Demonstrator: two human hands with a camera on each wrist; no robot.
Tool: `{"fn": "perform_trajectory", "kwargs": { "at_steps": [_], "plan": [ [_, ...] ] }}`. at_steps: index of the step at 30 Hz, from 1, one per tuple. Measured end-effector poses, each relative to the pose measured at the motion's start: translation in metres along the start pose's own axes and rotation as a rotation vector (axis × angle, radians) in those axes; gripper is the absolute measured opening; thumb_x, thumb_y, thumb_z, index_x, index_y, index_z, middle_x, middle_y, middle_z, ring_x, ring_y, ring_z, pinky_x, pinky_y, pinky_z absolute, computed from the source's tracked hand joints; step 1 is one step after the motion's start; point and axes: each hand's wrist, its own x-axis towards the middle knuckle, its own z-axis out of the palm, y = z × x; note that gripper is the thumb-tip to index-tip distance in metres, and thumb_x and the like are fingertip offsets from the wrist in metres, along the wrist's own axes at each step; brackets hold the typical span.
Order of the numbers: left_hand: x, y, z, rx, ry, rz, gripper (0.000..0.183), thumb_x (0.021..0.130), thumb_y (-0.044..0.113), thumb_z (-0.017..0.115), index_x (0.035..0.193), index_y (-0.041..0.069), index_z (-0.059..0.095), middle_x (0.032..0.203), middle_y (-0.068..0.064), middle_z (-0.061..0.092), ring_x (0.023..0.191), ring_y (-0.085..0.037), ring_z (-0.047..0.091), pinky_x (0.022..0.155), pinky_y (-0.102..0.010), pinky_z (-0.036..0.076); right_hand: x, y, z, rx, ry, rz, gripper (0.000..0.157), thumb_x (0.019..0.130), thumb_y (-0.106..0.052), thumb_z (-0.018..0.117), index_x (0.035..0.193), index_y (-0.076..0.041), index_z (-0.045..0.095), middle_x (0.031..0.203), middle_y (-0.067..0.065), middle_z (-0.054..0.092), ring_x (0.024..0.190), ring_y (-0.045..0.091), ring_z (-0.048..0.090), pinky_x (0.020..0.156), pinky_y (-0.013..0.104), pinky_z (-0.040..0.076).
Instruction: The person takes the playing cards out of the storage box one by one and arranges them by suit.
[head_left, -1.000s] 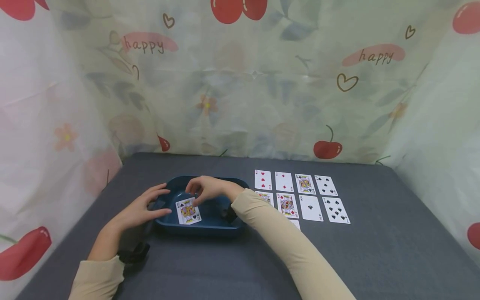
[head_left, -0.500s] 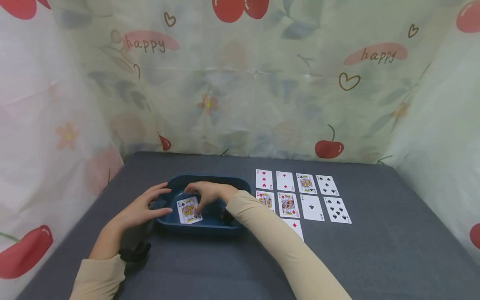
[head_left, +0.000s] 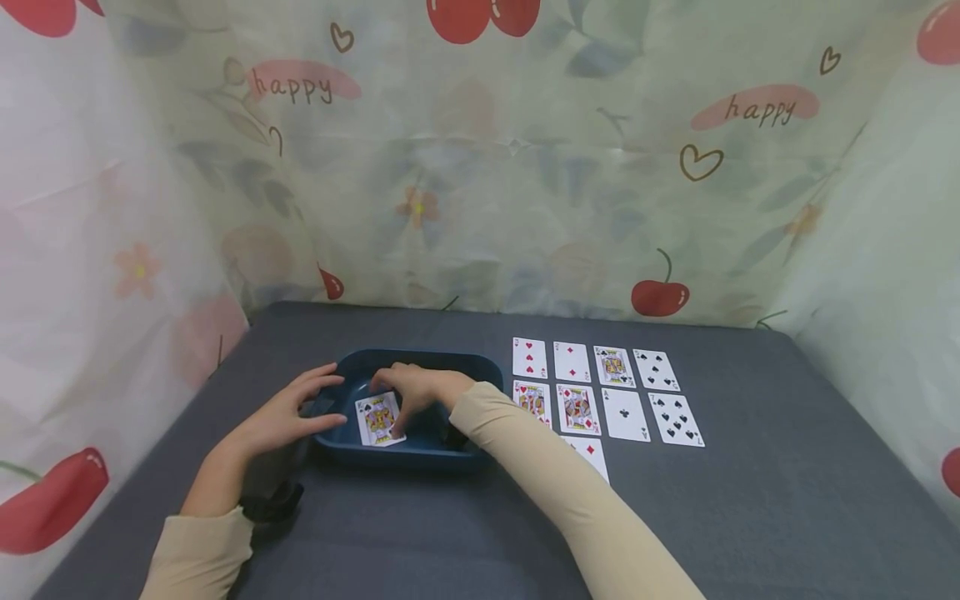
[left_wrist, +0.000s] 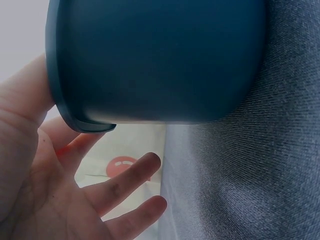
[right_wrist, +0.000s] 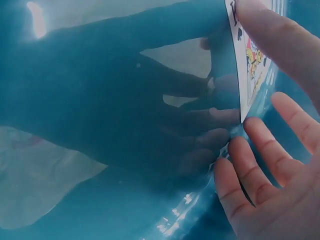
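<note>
A king of spades (head_left: 373, 421) lies face up in the left part of the dark blue tray (head_left: 408, 455). My right hand (head_left: 420, 387) reaches into the tray, its thumb over the card's near right corner. In the right wrist view the thumb (right_wrist: 280, 37) overlaps the card's face, and the other fingers (right_wrist: 255, 180) are spread loosely by its edge. At the tray's left end is my left hand (head_left: 281, 417), thumb and forefinger at the rim. Its remaining fingers (left_wrist: 120, 185) stick out loosely beside the wall in the left wrist view.
Right of the tray, playing cards lie face up in rows, among them a king of diamonds (head_left: 577, 410) and an ace of clubs (head_left: 625, 415). My right sleeve (head_left: 547, 475) partly covers a diamond card (head_left: 591, 454). A printed curtain (head_left: 480, 208) surrounds the grey tabletop (head_left: 420, 533).
My right hand has shifted slightly left, its thumb moving down to the card's near right corner. The sleeve uncovers more of the cards beside the tray. My left hand stays put.
</note>
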Motion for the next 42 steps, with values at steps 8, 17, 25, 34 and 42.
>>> {"fn": "perform_trajectory", "kwargs": {
  "at_steps": [8, 17, 25, 34, 42],
  "plan": [
    [0.002, 0.000, 0.001, 0.000, 0.004, 0.001, 0.067, 0.086, 0.035, 0.065, 0.136, -0.001, 0.041, 0.151, -0.023, 0.021, 0.131, -0.052, 0.031, 0.101, -0.065, 0.033, -0.003, 0.001, -0.001, -0.009, -0.011, 0.007, 0.073, 0.067, -0.032, 0.084, 0.129, -0.021, 0.047, 0.123, 0.003, 0.051, 0.109, 0.015, 0.048, 0.093, 0.025, 0.043],
    [0.003, 0.000, 0.002, 0.000, 0.006, -0.001, 0.068, 0.086, 0.035, 0.065, 0.137, -0.002, 0.040, 0.151, -0.024, 0.021, 0.130, -0.054, 0.031, 0.101, -0.066, 0.032, -0.004, 0.006, -0.002, 0.050, 0.004, -0.001, 0.066, 0.067, -0.024, 0.084, 0.121, -0.018, 0.047, 0.108, 0.004, 0.054, 0.092, 0.012, 0.052, 0.073, 0.019, 0.045],
    [0.004, 0.002, 0.003, 0.012, 0.003, -0.017, 0.067, 0.086, 0.034, 0.065, 0.137, -0.002, 0.040, 0.152, -0.024, 0.020, 0.131, -0.054, 0.030, 0.101, -0.066, 0.032, -0.010, 0.010, -0.015, 0.240, 0.085, -0.099, 0.037, 0.082, -0.011, 0.071, 0.114, -0.009, 0.053, 0.096, 0.006, 0.057, 0.082, 0.011, 0.052, 0.069, 0.017, 0.045],
    [0.004, 0.003, 0.003, 0.016, -0.006, -0.039, 0.066, 0.087, 0.034, 0.065, 0.138, -0.001, 0.040, 0.152, -0.024, 0.020, 0.131, -0.053, 0.030, 0.102, -0.066, 0.032, -0.037, 0.014, -0.045, 0.341, 0.234, -0.211, 0.028, 0.088, -0.007, 0.062, 0.114, 0.001, 0.055, 0.098, 0.013, 0.063, 0.085, 0.015, 0.059, 0.078, 0.018, 0.051],
    [0.001, 0.002, 0.002, 0.016, 0.005, -0.021, 0.069, 0.085, 0.037, 0.066, 0.137, -0.001, 0.040, 0.152, -0.024, 0.020, 0.131, -0.053, 0.030, 0.101, -0.066, 0.031, -0.076, 0.033, -0.062, 0.443, 0.364, -0.201, 0.022, 0.089, -0.006, 0.060, 0.110, 0.002, 0.059, 0.104, 0.015, 0.065, 0.090, 0.017, 0.063, 0.079, 0.022, 0.053]
  ]
}}
